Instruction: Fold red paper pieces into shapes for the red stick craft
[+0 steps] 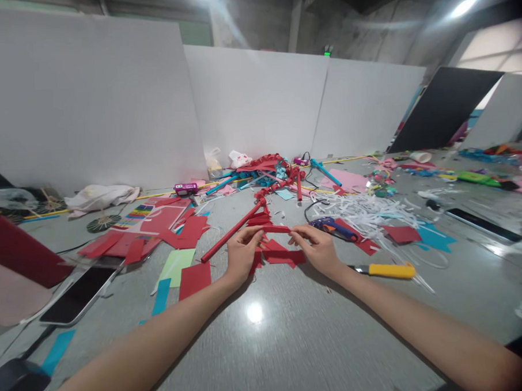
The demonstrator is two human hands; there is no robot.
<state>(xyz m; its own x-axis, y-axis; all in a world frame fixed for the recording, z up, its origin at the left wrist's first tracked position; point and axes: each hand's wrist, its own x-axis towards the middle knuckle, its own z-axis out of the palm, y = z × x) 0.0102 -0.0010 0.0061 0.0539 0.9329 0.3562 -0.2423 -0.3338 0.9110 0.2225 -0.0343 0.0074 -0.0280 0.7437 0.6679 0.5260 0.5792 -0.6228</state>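
Observation:
Between my two hands a narrow red paper strip [276,229] is stretched level above the table. My left hand [242,251] pinches its left end, and my right hand [316,248] pinches the right end. Below the strip lie several loose red paper pieces [283,253]. A rolled red paper tube [228,234] slants down beside my left hand, its upper end near a twisted red paper chain [278,186]. Right of my right hand are a blue glue gun [335,228] and a yellow-handled knife [389,270].
A heap of white paper shreds [361,208] spreads at the right, with a dark phone [485,225] beyond. Another phone [81,292] lies at the left near red sheets [158,217] and a green paper [177,265]. White panels [261,97] stand behind the table.

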